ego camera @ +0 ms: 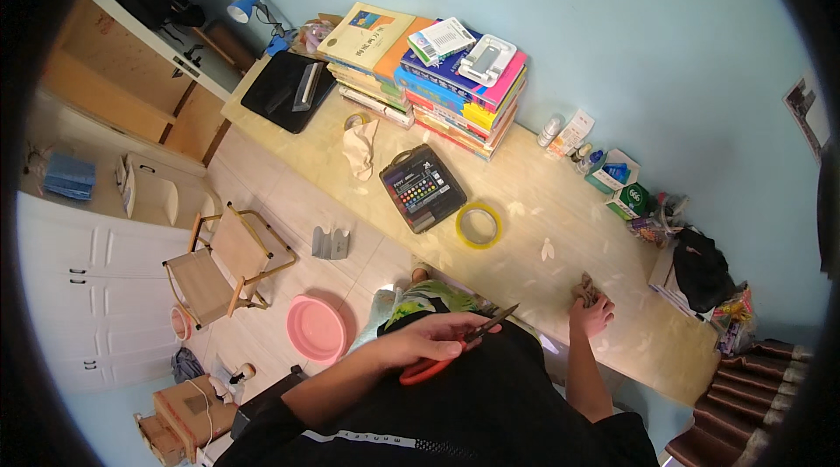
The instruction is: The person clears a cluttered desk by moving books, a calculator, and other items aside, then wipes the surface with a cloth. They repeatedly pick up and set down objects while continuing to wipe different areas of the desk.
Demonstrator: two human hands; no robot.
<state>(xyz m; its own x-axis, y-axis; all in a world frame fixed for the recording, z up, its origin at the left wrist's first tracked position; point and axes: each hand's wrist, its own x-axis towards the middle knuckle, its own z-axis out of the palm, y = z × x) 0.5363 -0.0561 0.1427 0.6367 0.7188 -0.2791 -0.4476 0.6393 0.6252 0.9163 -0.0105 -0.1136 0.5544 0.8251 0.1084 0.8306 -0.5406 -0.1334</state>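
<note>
My left hand (438,338) grips a pair of scissors (489,324) with red handles in front of my black shirt. Their dark blades look closed and point up to the right, near the table's front edge. On the tabletop to the right, my right hand (592,316) has its fingers on a crumpled brown cloth (584,288). A roll of clear yellowish tape (478,225) lies flat on the table (525,257), beside a dark marker case (423,188) with a printed cover. Left of the case is a crumpled beige cloth (359,151), partly against a smaller tape roll (356,120).
Stacked books (459,96) stand by the wall, topped with a small box and a white folding stand (488,60). Bottles and boxes (615,172) line the wall side further right. A folding chair (220,263) and a pink basin (316,329) occupy the floor at left.
</note>
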